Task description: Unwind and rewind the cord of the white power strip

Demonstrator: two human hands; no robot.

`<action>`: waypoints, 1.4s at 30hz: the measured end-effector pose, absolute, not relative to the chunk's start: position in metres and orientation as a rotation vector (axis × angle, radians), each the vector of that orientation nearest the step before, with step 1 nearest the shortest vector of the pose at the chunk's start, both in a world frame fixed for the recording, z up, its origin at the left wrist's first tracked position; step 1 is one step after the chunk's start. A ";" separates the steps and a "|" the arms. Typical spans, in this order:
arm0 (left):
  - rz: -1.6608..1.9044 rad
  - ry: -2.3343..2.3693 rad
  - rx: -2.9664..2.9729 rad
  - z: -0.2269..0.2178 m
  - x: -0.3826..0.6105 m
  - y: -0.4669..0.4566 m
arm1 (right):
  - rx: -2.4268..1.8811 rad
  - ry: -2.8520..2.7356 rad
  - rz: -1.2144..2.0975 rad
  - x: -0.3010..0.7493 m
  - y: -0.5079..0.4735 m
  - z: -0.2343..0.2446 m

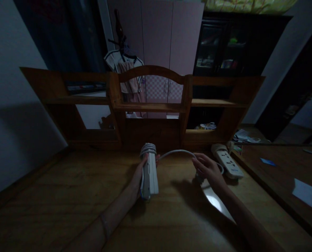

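Observation:
My left hand (141, 175) is closed around a white power strip (153, 175), held on its edge above the wooden desk. Several turns of its white cord (148, 148) are wound about the strip's far end. From there a loose length of the cord arcs across to the right. My right hand (207, 169) pinches this length between thumb and fingers. Below that hand hangs the cord's end, with what looks like a plug (198, 178), dim and partly hidden. Farther right, a second power strip (228, 162) lies flat with its sockets up.
A wooden shelf unit (150, 107) stands along the desk's back edge. To the right, a brown surface (279, 168) bears a blue card (268, 161) and a white paper (310, 194). Light glares off the desk (169, 224) beside my right forearm. A wall borders the left side.

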State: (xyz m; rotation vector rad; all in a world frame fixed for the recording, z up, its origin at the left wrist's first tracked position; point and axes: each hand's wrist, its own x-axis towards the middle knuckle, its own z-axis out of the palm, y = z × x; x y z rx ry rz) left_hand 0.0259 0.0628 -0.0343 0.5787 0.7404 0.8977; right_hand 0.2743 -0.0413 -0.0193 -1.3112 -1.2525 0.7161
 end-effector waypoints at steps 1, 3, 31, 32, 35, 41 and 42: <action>0.939 0.719 0.584 -0.035 0.024 0.064 | -1.237 -1.236 0.889 0.273 -0.040 -0.020; 0.996 0.692 0.589 -0.037 0.021 0.065 | -1.088 -1.218 1.168 0.270 -0.038 -0.023; 0.670 0.537 1.297 -0.021 0.017 0.033 | -1.595 -1.652 0.137 0.265 -0.036 -0.044; 0.659 0.511 1.352 -0.020 0.019 0.031 | -1.574 -1.586 0.182 0.265 -0.036 -0.043; 0.586 0.370 1.474 -0.015 0.025 0.025 | -1.466 -1.355 0.387 0.263 -0.038 -0.036; 0.562 0.302 1.465 -0.015 0.029 0.015 | -1.114 -0.989 0.622 0.267 -0.037 -0.021; 0.537 0.318 1.445 -0.019 0.029 0.016 | -1.065 -0.952 0.645 0.268 -0.037 -0.018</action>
